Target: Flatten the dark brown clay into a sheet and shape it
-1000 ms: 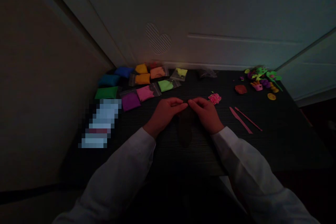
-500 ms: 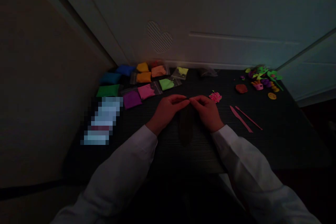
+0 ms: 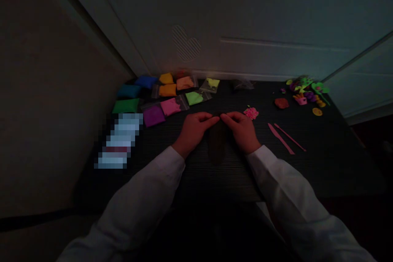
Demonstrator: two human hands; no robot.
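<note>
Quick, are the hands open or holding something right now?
Left hand: closed, fingertips pinching the far end of a dark flat piece.
Right hand: closed, pinching that same end.

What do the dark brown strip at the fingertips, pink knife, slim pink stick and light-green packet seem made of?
Dark brown strip: perhaps matte clay, given its rounded, glint-free surface; too dim to be sure.
Pink knife and slim pink stick: probably smooth plastic, evenly coloured.
Light-green packet: likely clear film, its end see-through.
</note>
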